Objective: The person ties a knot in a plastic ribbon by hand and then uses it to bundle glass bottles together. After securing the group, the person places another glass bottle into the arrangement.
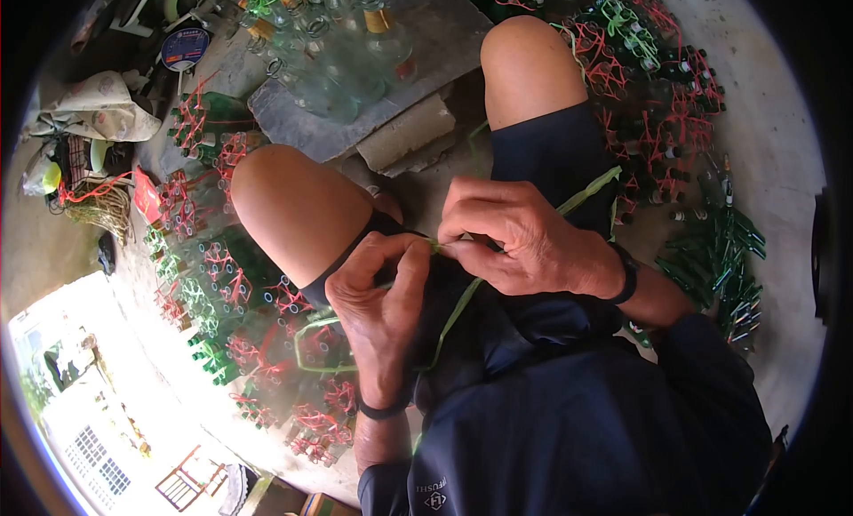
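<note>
A light green plastic strap [458, 319] runs between my two hands, over my lap. My left hand [380, 280] pinches it between thumb and fingertips. Close beside it, my right hand [524, 236] is also closed in a pinch on the strap, the fingertips of both hands nearly meeting. One length of the strap passes up behind my right hand over my thigh; another loops out to the left past my left wrist. What exactly lies between the fingertips is too small to make out.
Clear glass bottles [342, 67] stand on a grey slab [435, 40] ahead of my knees. Bundles of bottles tied with red straps [657, 116] and green straps lie on both sides. Loose green bottles [720, 254] are piled at the right. A bright doorway opens lower left.
</note>
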`<state>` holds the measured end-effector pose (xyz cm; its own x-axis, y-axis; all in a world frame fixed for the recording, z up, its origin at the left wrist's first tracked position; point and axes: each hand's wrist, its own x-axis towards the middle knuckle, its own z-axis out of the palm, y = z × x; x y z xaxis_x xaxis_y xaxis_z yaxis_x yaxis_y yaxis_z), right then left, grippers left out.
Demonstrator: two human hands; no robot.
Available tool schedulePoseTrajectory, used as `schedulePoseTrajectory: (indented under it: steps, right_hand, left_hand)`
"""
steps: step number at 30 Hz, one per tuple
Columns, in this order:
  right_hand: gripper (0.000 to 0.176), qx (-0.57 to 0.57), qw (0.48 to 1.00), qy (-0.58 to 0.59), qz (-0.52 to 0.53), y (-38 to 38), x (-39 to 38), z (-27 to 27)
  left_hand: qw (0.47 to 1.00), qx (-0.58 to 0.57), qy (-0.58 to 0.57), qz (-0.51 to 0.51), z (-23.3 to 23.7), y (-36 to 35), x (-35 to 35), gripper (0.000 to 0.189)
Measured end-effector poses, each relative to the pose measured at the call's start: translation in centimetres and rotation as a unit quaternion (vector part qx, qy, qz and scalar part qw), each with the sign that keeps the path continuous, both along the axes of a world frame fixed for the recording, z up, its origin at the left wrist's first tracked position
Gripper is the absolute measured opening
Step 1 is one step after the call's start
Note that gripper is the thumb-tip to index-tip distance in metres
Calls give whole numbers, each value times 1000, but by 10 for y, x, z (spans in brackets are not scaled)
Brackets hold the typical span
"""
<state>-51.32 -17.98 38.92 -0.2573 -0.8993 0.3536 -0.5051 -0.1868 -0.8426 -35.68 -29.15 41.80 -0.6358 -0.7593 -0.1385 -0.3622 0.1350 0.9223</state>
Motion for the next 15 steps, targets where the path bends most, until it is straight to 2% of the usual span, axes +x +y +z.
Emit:
schedulePoseTrajectory:
  steps: [2,6,8,15]
  right_hand:
    - [15,32,994,-105,8,3,-1,7]
    - [11,-25,991,-131,8,1,-2,-6]
    - [9,25,973,-228,1,3,-1,-5]
    - [12,75,989,-127,-3,1,-2,10]
  left_hand:
    - [1000,12,-15,10,5,0,0,4]
    - [999,28,-9,21,3,2,0,4]
    - [999,35,10,37,0,3,0,4]
    - [999,-45,15,0,-3,3,-2,5]
